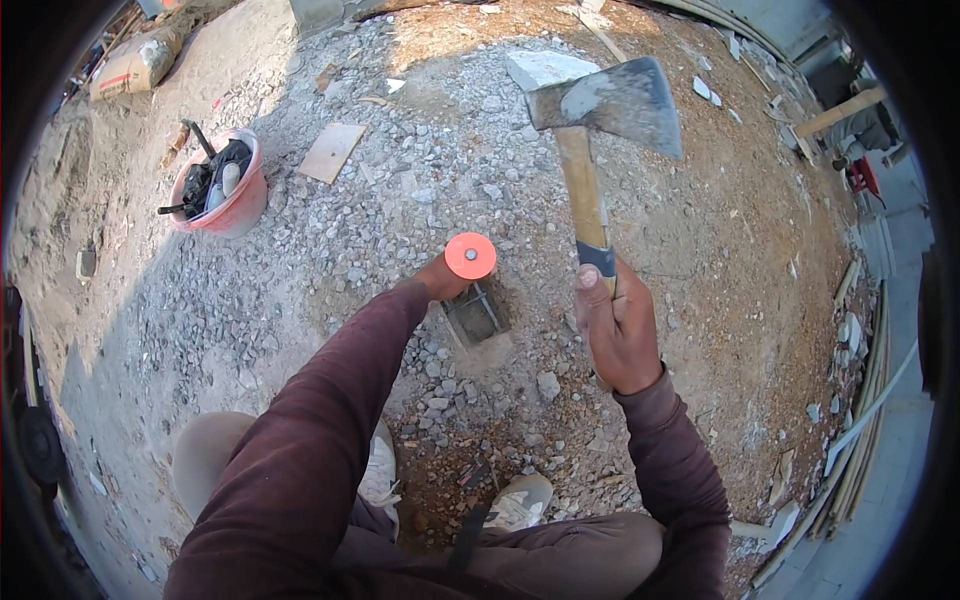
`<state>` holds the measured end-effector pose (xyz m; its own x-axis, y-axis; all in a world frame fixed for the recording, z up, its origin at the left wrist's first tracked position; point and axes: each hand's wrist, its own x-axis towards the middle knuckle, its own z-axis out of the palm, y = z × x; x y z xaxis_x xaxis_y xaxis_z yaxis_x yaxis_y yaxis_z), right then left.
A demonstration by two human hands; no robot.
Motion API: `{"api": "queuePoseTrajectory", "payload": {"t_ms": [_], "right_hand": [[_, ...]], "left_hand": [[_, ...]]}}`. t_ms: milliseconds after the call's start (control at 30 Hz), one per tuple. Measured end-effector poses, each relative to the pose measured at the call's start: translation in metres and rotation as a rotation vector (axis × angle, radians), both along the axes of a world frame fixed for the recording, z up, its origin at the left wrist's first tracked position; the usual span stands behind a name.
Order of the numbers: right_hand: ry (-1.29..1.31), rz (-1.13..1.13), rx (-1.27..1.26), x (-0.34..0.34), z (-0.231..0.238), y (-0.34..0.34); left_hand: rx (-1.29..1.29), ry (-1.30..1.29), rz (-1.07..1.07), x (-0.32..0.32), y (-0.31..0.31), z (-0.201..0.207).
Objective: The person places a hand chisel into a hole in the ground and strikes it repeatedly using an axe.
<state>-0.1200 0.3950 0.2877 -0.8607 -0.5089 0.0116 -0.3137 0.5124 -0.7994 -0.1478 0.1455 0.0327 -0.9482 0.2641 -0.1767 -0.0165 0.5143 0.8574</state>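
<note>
My right hand is closed around the taped wooden handle of an axe, raised with its worn steel head up and to the right. My left hand is closed beneath the round orange guard of what looks like a chisel. A grey metal striking end shows at the guard's centre; the shank is mostly hidden by the guard and hand. Right below is a small square hole in the ground, with a thin metal bar across it. The axe head is apart from the chisel.
Loose gravel surrounds the hole. A pink bucket of tools and dark cloth stands at the left, near a flat tile piece. A filled sack lies far left. Long poles line the right edge, where a person is partly visible.
</note>
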Motion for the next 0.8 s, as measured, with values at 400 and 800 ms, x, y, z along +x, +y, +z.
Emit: {"api": "queuePoseTrajectory", "payload": {"t_ms": [400,800], "right_hand": [[-0.234,0.126,0.579,0.016,-0.086,0.028],[-0.106,-0.038,0.250,0.016,-0.057,0.037]], "left_hand": [[-0.020,0.228,-0.087,0.019,0.016,0.021],[0.201,0.014,0.146,0.005,-0.026,0.074]]}}
